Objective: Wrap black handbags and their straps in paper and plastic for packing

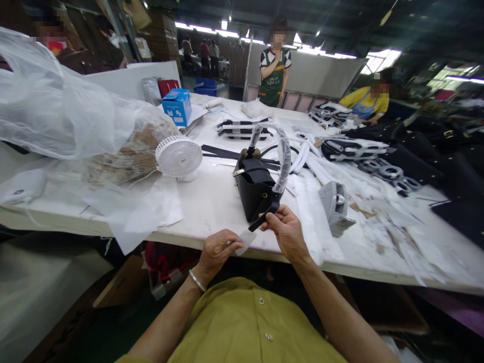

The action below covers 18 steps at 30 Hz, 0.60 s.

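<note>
You sit at the near edge of a long white worktable (212, 201) in a dim factory hall lit by ceiling strip lights. Your right hand (288, 230) pinches the free end of a black strap (264, 216) on a small black handbag (254, 189), which stands on the table just beyond your hands, its handle (284, 156) wrapped in clear film. Your left hand (217, 248), a little apart from the right, is closed on a small pale slip (245, 240). To your left sit a white desk fan (179, 157), crumpled clear plastic sheeting (56, 106) and a blue box (177, 106). More wrapped straps and black bag pieces litter the table to your right. Across it, one person (275, 68) stands and another in yellow (366, 103) sits.
</note>
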{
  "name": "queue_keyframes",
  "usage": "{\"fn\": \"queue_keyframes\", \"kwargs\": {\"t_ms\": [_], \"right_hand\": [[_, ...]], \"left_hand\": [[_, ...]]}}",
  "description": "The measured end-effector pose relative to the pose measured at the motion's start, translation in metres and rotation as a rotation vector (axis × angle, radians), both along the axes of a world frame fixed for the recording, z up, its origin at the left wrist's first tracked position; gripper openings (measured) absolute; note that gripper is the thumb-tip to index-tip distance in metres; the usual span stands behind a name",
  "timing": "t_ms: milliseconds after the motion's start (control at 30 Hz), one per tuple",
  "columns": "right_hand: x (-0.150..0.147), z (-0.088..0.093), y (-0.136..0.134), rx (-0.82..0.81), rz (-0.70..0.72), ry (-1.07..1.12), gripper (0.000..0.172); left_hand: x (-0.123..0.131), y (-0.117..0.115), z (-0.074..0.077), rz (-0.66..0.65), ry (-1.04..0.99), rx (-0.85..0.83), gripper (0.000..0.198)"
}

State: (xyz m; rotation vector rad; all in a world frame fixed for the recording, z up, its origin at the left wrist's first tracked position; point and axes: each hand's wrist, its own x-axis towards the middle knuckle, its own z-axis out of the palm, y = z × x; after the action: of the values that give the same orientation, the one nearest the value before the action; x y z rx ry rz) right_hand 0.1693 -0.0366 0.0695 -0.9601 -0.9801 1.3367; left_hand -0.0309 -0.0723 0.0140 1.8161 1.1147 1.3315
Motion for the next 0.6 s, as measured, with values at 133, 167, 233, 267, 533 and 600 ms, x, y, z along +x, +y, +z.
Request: {"fn": "queue_keyframes", "kwargs": {"t_ms": [133, 167, 233, 267, 533, 600], "right_hand": [[0.000, -0.003, -0.002, 0.019, 0.017, -0.042, 0.032], [0.000, -0.003, -0.002, 0.020, 0.026, -0.054, 0.032], [0.000, -0.004, -0.002, 0.017, 0.047, -0.081, 0.032], [0.000, -0.004, -0.002, 0.013, 0.057, -0.098, 0.032], [0.004, -0.008, -0.001, 0.007, 0.125, -0.226, 0.033], [0.008, -0.011, -0.001, -0.009, 0.140, -0.258, 0.036]], "left_hand": [[0.000, 0.000, 0.000, 0.001, -0.001, -0.001, 0.024], [0.001, 0.000, 0.000, 0.009, -0.001, -0.002, 0.023], [0.003, 0.000, 0.002, 0.033, 0.001, -0.008, 0.022], [0.005, 0.001, 0.003, 0.046, 0.000, -0.013, 0.021], [0.037, 0.004, 0.006, 0.075, -0.109, -0.250, 0.016], [0.048, 0.009, 0.007, 0.040, -0.220, -0.351, 0.021]]}}
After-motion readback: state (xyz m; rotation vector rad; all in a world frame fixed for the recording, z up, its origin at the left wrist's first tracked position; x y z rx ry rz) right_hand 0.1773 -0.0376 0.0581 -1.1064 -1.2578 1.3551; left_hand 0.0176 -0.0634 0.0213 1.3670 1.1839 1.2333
